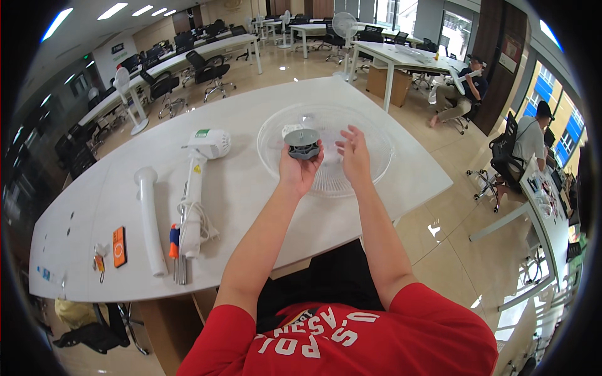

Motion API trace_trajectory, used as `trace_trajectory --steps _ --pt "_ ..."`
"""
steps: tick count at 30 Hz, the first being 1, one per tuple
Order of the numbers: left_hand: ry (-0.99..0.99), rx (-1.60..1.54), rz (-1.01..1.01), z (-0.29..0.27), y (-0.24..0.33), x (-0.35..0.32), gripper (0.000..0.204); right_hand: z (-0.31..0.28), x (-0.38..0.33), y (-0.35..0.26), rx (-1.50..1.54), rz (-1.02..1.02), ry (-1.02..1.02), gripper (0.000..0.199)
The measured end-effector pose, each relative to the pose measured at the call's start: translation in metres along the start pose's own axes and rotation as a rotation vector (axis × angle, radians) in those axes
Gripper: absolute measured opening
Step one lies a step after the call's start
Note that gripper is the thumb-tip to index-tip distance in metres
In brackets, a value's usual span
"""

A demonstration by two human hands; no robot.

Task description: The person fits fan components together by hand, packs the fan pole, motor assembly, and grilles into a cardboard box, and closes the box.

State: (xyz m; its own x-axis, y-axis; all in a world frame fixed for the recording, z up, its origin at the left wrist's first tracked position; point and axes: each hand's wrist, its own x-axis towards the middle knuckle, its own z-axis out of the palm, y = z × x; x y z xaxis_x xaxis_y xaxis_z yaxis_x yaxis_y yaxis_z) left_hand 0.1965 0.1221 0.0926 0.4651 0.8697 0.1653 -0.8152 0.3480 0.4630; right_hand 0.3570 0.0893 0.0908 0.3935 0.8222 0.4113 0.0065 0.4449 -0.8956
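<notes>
Grey part (303, 143): held up in the left hand (303, 172) above the worktop (251, 219), its round, flat disc facing upward, a thin pin standing at the centre and a darker, openwork body below.
Left fingers: wrapped about the lower body, grasping it from beneath.
Right hand (355, 156): raised just beside the part, fingers spread, slightly bent and released.
Fan guard (332, 185): a clear, ribbed round lying on the worktop beneath both hands.
Fan head (213, 143): white, at the far end of a pole (194, 182) lying to the left, with a white cord (199, 220) bundled on it.
Screwdriver (174, 234): blue and orange handle, next to the pole.
Tube (150, 219): white, lying left of the screwdriver, flared at its far end.
Phone (120, 246): orange, farther left, near a set of keys (99, 259).
Wearer (364, 332): in a red shirt, both forearms stretched over the worktop.
Room: two co-workers sit at right, one in a dark top (478, 86), another in a dark cap (545, 111).
</notes>
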Motion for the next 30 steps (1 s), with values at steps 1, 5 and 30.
trace_trajectory --steps 1,5,30 --pt "0.034 -0.001 -0.013 0.003 -0.004 0.007 0.053 -0.008 0.004 0.007 0.034 -0.025 -0.003 0.047" --pt "0.018 0.034 -0.025 0.011 -0.007 0.022 0.052 0.005 0.009 -0.003 0.036 -0.127 -0.151 0.046" --pt "0.112 0.031 0.005 0.011 -0.003 0.063 0.058 0.025 0.052 -0.026 -0.212 -0.223 -0.089 0.047"
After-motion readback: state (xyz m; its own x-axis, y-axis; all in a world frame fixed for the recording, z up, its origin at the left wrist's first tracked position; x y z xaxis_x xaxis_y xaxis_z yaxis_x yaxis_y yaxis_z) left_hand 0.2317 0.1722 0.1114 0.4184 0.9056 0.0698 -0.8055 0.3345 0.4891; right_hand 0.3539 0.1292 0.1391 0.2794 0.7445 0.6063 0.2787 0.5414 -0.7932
